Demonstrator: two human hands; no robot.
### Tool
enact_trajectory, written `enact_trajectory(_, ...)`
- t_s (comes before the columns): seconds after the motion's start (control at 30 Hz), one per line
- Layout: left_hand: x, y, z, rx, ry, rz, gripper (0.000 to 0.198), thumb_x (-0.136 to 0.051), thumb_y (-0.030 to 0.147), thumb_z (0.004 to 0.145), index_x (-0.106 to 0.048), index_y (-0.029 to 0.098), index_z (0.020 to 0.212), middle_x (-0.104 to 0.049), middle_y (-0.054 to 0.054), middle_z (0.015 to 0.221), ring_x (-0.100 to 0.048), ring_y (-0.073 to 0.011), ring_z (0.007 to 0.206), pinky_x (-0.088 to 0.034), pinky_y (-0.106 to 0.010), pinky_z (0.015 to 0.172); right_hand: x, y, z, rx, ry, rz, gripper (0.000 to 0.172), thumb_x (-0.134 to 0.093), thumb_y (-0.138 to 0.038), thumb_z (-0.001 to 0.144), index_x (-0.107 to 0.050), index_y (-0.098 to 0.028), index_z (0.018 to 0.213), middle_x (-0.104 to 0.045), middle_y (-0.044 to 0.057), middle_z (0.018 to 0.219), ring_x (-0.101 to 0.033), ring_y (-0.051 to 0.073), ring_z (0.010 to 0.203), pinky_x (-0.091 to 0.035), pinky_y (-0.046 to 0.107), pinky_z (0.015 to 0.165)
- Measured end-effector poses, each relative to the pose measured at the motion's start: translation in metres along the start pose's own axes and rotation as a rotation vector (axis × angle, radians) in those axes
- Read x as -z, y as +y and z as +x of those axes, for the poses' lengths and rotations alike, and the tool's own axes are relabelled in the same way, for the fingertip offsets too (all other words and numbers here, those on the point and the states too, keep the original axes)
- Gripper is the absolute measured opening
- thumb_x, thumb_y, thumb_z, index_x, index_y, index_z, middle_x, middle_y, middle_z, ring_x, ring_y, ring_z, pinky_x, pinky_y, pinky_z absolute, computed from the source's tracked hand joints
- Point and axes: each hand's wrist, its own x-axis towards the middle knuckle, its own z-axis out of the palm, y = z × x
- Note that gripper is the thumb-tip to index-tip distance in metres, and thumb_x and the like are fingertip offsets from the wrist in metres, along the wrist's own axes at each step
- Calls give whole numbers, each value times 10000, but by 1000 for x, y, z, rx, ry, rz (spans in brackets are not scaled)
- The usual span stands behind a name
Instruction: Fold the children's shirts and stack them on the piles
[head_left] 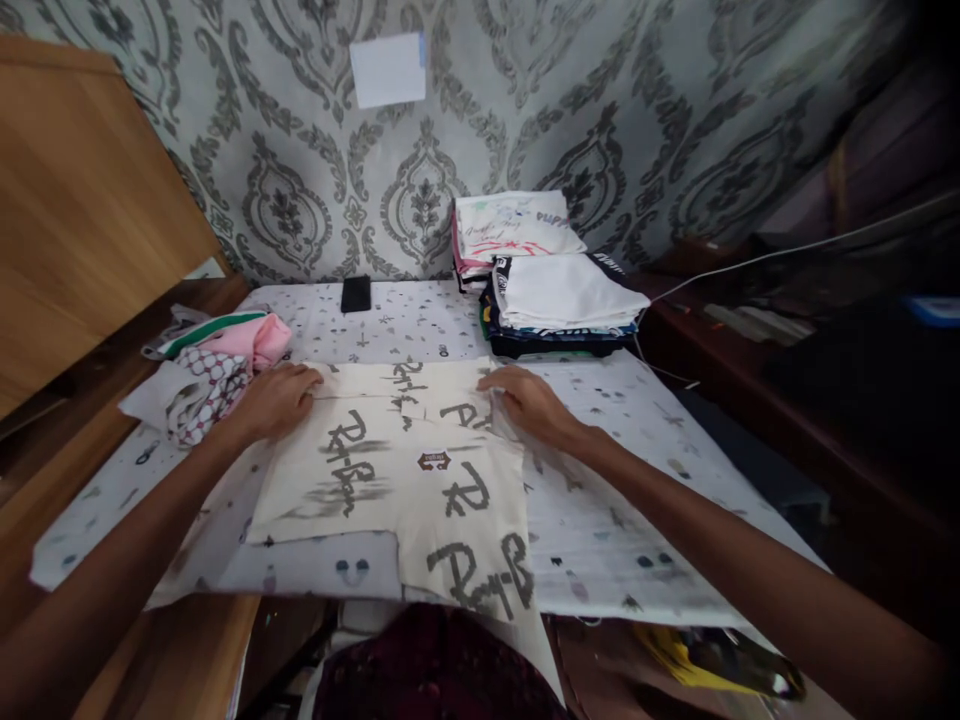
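Note:
A cream shirt (420, 490) with dark brush-style lettering and a small brown badge lies partly folded over on the table in front of me. Its lower right part hangs past the near edge. At the shirt's far left corner my left hand (281, 400) has its fingers curled on the cloth. My right hand (534, 402) pinches the far right edge, index finger bent over the fabric. Beside my left hand sits a crumpled heap of clothes (217, 365) in pink, green and patterned white.
Two stacks of folded clothes, a rear stack (517, 225) and a front stack (566, 295), stand at the back right. A black phone-like object (356, 294) lies near the wall. A white cord (795, 245) runs at right. A wooden panel (90, 210) rises at left.

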Motion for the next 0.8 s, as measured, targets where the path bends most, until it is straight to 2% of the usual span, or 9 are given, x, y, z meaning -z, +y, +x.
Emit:
enact_trajectory(0.1, -4, 21, 14, 42, 39, -151, 447, -344, 303, 960, -645, 155, 1256, -681, -129, 1307, -608, -297, 1228, -442, -461, 1082, -10, -11, 24, -55, -5, -9, 457, -390, -150, 901, -689, -174, 1246, -699, 109, 1292, -619, 280, 1227, -470, 444, 1066)
enact_trajectory(0.17, -16, 40, 26, 64, 21, -220, 533, -264, 375, 1016, -559, 130, 1385, -598, -142, 1438, -539, -278, 1339, -397, -441, 1139, -25, -18, 38, -68, -79, -81, 487, -389, -284, 978, -583, -113, 1392, -585, 163, 1453, -500, 302, 1384, -385, 462, 1158)
enact_trajectory(0.23, -31, 50, 33, 59, -34, -214, 588, -257, 430, 1031, -455, 106, 1480, -453, -170, 1566, -399, -280, 1466, -312, -456, 1199, -41, -19, 44, -115, -167, -169, 604, -402, -434, 1002, -474, -75, 1482, -435, 202, 1573, -334, 328, 1499, -286, 489, 1218)
enact_trajectory(0.3, -45, 45, 32, 92, -91, -163, 649, -277, 487, 1027, -371, 87, 1530, -310, -199, 1635, -253, -297, 1539, -219, -502, 1232, -53, -13, 42, -172, -213, -229, 694, -371, -545, 1003, -414, -87, 1523, -343, 202, 1624, -232, 341, 1537, -229, 516, 1237)
enact_trajectory(0.4, -55, 18, 20, 227, -146, -108, 749, -257, 576, 1014, -288, 73, 1567, -194, -224, 1665, -139, -323, 1565, -173, -568, 1227, -61, 0, 34, -176, -209, -270, 769, -268, -615, 1009, -376, -72, 1544, -301, 219, 1638, -199, 341, 1546, -197, 512, 1247)
enact_trajectory(0.5, -52, -8, 9, 313, -181, -105, 791, -238, 598, 1007, -233, 58, 1584, -153, -229, 1673, -104, -327, 1570, -177, -586, 1221, -61, 5, 33, -171, -208, -298, 776, -257, -606, 1013, -371, -53, 1544, -291, 233, 1638, -204, 332, 1546, -185, 494, 1253)
enact_trajectory(0.57, -47, -13, 6, 341, -209, -120, 799, -251, 581, 1008, -201, 33, 1588, -136, -232, 1675, -89, -321, 1572, -156, -576, 1232, -60, 2, 36, -186, -210, -291, 742, -302, -584, 1012, -376, -74, 1545, -299, 219, 1639, -211, 329, 1545, -190, 502, 1253)
enact_trajectory(0.7, -34, -4, -3, 365, -194, -166, 804, -306, 558, 1005, -177, 18, 1587, -143, -256, 1669, -103, -341, 1567, -146, -580, 1235, -46, -10, 26, -135, -137, -188, 680, -373, -528, 1016, -399, -87, 1533, -320, 211, 1632, -219, 327, 1543, -239, 514, 1243)
enact_trajectory(0.8, -19, 8, -37, 215, -83, -240, 780, -353, 600, 992, -263, 89, 1575, -214, -223, 1664, -198, -345, 1546, -213, -543, 1233, -19, -26, -15, 17, -59, -82, 563, -406, -495, 1022, -501, -170, 1471, -393, 166, 1606, -325, 298, 1509, -328, 503, 1212)
